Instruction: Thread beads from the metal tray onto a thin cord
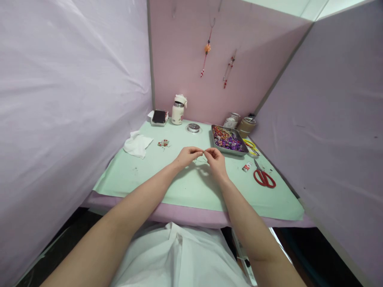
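Note:
My left hand (188, 155) and my right hand (216, 159) meet above the middle of the green mat (143, 175), fingertips pinched together on a thin thread (204, 152) that loops down between them. The thread is very fine and hard to make out. A metal tray (244, 150) filled with purple and red beads lies just beyond my right hand.
Red-handled scissors (263, 177) and a small red packet (247, 167) lie at the right. A crumpled white tissue (137, 144), a small bead cluster (163, 143), a phone (159, 116), a white flask (178, 110), a round tin (193, 127) and tape rolls (245, 126) stand further back. Beaded charms (207, 48) hang on the pink wall.

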Tool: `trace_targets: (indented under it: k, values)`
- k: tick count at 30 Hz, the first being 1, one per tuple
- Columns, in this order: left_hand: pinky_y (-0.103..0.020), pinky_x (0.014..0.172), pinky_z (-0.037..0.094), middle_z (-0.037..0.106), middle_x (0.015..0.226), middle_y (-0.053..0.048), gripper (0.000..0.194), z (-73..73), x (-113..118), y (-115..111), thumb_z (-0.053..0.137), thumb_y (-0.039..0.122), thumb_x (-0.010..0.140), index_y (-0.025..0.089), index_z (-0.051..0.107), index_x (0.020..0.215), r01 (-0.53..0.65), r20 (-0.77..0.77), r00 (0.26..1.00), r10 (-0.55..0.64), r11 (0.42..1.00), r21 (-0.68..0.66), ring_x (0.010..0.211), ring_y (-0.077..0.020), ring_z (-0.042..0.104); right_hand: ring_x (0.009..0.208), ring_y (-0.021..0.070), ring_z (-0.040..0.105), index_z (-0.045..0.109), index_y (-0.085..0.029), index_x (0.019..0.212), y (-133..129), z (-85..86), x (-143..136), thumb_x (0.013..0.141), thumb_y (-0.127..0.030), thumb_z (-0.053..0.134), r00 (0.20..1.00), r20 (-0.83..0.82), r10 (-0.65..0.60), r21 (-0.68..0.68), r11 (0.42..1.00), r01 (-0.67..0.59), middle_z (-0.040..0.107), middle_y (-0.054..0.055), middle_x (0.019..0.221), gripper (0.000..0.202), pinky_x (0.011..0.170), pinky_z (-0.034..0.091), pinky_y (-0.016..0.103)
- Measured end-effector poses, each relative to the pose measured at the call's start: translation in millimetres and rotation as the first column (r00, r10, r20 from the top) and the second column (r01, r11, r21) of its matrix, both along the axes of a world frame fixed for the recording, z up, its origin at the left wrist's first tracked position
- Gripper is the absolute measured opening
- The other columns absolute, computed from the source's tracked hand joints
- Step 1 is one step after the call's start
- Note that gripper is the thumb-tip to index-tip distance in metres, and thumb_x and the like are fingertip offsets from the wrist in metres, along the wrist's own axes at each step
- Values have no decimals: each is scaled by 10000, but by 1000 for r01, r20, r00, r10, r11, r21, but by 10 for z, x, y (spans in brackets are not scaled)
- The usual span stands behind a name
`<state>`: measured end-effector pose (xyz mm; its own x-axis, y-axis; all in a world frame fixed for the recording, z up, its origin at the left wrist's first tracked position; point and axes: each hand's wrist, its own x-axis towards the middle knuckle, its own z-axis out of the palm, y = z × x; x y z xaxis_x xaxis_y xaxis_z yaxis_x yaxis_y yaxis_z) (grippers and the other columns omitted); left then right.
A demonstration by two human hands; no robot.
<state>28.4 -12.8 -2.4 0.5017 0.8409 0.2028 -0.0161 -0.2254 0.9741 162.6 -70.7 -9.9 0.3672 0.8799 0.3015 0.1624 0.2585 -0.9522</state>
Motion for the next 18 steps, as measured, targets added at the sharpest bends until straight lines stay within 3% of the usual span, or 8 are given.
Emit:
trace_targets:
  k: [4, 8, 18]
  values:
    - [-252, 613, 360, 608, 653, -10, 305, -12, 9, 1, 640, 325, 683, 102, 707, 880, 16, 11, 1000, -16, 999, -34, 596, -94, 449, 624, 122, 478, 571, -190, 749, -17, 17, -12, 705, -330, 629, 993, 100, -56, 78, 996, 48, 557, -12, 679, 158, 613, 397, 262]
    - [-251, 615, 351, 591, 647, -6, 305, -6, 4, -1, 646, 316, 677, 101, 709, 883, 22, 22, 1000, -20, 998, -59, 606, -93, 440, 608, 122, 461, 579, -186, 743, -31, 10, -19, 726, -336, 609, 982, 176, -65, 73, 996, 53, 556, -7, 671, 155, 595, 383, 263]
    - [-250, 615, 363, 597, 662, -11, 334, -14, -7, 43, 663, 332, 659, 119, 717, 910, -26, 87, 996, 36, 994, -103, 614, -95, 436, 573, 117, 444, 577, -193, 814, -26, 10, 10, 720, -360, 625, 982, 184, -38, 44, 999, 31, 537, -20, 651, 198, 567, 374, 256]
